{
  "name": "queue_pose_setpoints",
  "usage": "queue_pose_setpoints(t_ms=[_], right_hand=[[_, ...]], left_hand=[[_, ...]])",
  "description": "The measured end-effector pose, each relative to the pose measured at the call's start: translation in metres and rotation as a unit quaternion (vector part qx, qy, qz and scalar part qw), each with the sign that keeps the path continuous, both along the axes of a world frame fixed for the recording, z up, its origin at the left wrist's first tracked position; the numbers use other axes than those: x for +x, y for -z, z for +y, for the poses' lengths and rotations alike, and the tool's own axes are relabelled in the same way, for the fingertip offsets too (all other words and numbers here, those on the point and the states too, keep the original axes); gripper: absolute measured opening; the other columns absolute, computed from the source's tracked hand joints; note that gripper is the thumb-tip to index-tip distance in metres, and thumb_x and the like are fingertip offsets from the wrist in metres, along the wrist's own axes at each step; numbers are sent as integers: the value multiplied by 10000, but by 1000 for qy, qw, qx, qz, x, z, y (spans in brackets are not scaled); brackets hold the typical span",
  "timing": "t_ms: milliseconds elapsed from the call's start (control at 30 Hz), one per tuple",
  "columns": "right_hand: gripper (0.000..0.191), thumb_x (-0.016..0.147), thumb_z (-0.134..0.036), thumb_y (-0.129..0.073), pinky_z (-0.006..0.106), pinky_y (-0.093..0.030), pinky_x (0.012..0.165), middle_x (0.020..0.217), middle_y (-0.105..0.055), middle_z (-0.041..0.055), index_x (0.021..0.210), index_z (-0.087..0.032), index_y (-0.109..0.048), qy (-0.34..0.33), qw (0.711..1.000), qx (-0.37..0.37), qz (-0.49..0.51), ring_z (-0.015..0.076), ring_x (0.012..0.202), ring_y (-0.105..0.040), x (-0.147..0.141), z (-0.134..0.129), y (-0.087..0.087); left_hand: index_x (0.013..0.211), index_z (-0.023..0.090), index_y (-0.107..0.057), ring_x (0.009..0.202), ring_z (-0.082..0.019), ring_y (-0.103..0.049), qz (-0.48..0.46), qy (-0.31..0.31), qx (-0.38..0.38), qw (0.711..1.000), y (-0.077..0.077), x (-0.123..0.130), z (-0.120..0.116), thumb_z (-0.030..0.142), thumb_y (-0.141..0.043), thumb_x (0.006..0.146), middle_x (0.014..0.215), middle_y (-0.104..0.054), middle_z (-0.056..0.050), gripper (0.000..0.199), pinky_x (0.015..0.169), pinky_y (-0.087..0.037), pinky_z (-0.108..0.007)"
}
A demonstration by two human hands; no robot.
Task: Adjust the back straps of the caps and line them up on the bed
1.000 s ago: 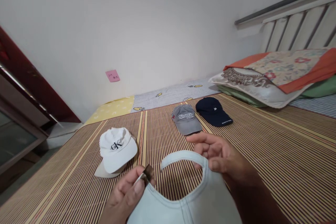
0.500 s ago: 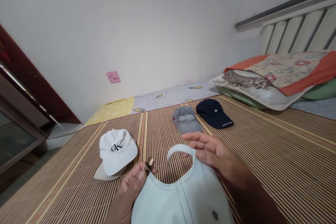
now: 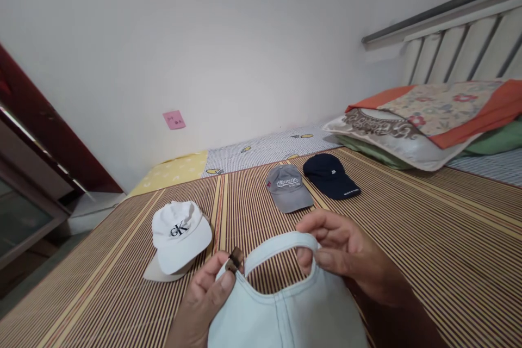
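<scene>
A pale blue cap (image 3: 261,321) is held up at the bottom centre, its back opening facing away from me. My left hand (image 3: 207,293) pinches the cap's left edge beside a metal buckle (image 3: 235,259). With its fingers around the right edge, my right hand (image 3: 342,247) grips the cap where the strap (image 3: 281,244) begins. The strap arches over the opening, and its free end lies close to the buckle; whether it touches is unclear.
A white cap (image 3: 183,236) rests on a beige one (image 3: 157,272) at the left of the striped mat (image 3: 114,283). Beyond my right hand lie a grey cap (image 3: 289,189) and a navy cap (image 3: 331,176). Pillows (image 3: 432,119) are stacked at the right.
The strap's free end has moved left and nearer to the buckle. My right hand has shifted slightly to the right, and the buckle now stands more upright.
</scene>
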State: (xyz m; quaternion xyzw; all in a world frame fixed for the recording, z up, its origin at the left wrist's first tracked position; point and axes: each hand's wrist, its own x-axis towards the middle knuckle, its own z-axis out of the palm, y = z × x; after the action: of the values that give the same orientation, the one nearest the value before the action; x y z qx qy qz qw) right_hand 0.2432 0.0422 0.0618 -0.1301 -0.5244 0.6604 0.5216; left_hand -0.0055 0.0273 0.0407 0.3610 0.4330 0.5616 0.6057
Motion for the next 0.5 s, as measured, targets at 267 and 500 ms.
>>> queue_pose_setpoints(t_ms=[267, 500], right_hand=[[292, 803, -333, -834, 236, -535, 607, 798, -707, 13, 1052, -241, -714, 16, 997, -59, 49, 116, 624, -646, 0, -5, -5], [327, 823, -317, -815, 178, -495, 558, 886, -726, 46, 1108, -192, -714, 26, 999, -3, 28, 66, 583, -584, -10, 16, 10]], left_hand=[[700, 180, -717, 528, -101, -516, 27, 18, 18, 999, -11, 3, -4, 452, -943, 543, 622, -637, 1, 386, 527, -405, -197], [691, 194, -733, 473, -101, -509, -22, 10, -10, 1000, -8, 5, -1, 414, -908, 615, 545, -608, 7, 291, 497, -432, -202]])
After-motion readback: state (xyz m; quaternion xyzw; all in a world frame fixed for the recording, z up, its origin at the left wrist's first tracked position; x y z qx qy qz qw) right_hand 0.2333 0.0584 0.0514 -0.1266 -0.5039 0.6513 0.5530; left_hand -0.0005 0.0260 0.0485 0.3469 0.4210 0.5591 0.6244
